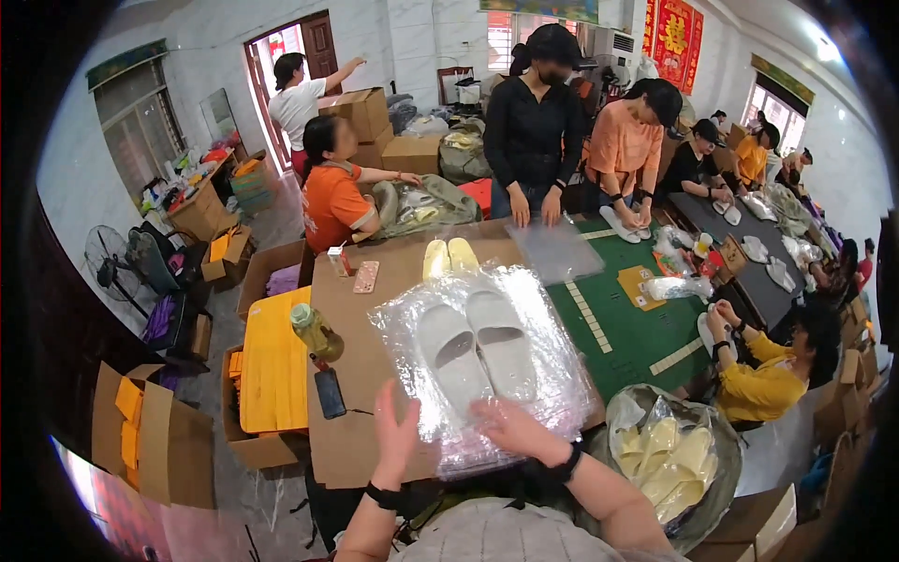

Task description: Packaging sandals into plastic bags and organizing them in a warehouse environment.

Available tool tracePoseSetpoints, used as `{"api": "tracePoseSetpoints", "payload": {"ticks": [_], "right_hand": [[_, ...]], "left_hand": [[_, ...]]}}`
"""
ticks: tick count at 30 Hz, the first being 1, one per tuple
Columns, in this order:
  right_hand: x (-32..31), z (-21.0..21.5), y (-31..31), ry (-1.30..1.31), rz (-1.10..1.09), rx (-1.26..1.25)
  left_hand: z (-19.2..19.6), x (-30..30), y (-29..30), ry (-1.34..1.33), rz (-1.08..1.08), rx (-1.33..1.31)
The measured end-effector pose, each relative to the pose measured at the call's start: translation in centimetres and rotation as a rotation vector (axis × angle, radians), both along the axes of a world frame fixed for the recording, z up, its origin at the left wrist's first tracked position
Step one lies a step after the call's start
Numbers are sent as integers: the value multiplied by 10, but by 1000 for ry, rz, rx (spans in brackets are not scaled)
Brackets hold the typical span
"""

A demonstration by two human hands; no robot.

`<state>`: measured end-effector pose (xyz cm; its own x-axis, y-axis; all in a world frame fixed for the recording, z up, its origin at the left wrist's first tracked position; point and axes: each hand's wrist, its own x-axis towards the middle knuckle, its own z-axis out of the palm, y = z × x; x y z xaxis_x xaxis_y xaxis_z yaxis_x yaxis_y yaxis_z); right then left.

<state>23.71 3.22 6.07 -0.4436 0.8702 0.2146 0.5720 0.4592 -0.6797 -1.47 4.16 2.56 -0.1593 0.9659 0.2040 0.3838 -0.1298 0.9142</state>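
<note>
A pair of pale grey slippers (505,348) lies side by side on a thick stack of glossy clear plastic bags (562,398) in front of me. Glare hides whether the pair is inside the top bag or on it. My right hand (515,429) is at the heel ends, its fingers closed against them and partly hidden from view. Just left of the stack's near edge, my left hand (397,426) is raised with fingers apart, holding nothing. Beyond the stack sits a pair of pale yellow slippers (449,258). Both my wrists carry dark bands.
On the brown board (351,459) at left stand a bottle (318,334), a phone (330,393) and a drink carton (339,260). A sack of bagged yellow slippers (670,459) is at my right. Several people work around the green table (585,351); one handles clear sheets (557,253) opposite me.
</note>
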Motion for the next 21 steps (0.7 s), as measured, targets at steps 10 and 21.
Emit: {"api": "tracePoseSetpoints", "payload": {"ticks": [10, 21], "right_hand": [[161, -35, 69, 181, -679, 77], [142, -51, 65, -316, -801, 61]], "left_hand": [[-32, 7, 27, -401, -105, -427], [-42, 14, 23, -413, -72, -276]]}}
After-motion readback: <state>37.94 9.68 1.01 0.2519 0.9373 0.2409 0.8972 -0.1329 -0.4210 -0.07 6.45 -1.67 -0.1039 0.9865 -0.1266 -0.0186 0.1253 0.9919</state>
